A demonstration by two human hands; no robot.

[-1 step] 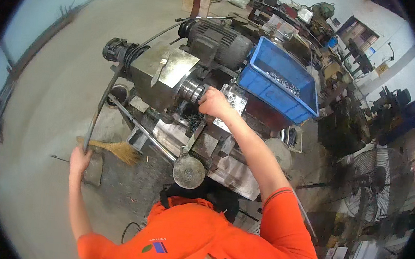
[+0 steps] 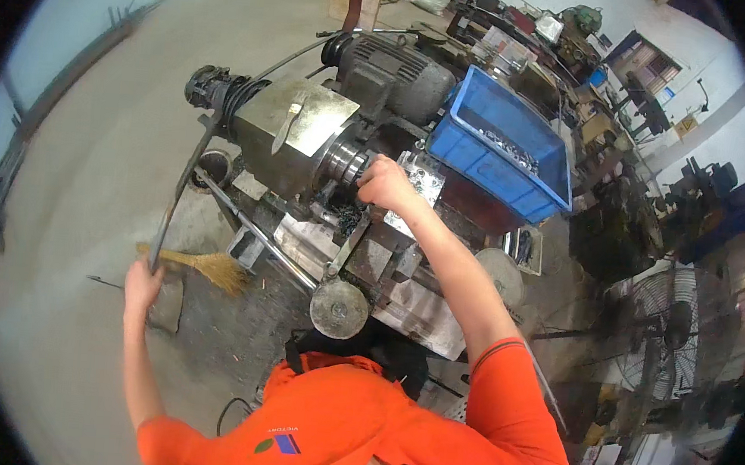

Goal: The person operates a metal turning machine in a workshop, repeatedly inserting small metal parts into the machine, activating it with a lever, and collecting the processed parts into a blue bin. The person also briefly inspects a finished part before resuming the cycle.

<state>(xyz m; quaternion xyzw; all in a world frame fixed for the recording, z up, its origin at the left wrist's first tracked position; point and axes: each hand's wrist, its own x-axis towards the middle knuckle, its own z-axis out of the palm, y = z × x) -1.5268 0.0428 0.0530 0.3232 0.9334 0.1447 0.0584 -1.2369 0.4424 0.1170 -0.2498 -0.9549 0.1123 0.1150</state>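
My left hand [image 2: 141, 287] is wrapped round the lower end of a long metal lever [image 2: 176, 197], which runs up to the left end of a lathe's headstock [image 2: 267, 130]. At the lathe's round chuck [image 2: 343, 161], my right hand [image 2: 382, 183] is closed with its fingers at the chuck's face. Whatever those fingers hold is hidden behind them. Just right of this hand sits a metal tool block [image 2: 424, 180]. Dark metal shavings [image 2: 352, 221] lie below the chuck. A paintbrush [image 2: 288, 123] rests on top of the headstock.
Behind the lathe are an electric motor [image 2: 396, 77] and a blue crate [image 2: 500, 142] with small metal parts inside. A round handwheel [image 2: 339, 309] and a shiny bar [image 2: 260, 238] stick out toward me. A straw broom [image 2: 214, 269] lies on the floor; a fan [image 2: 672, 331] stands at right.
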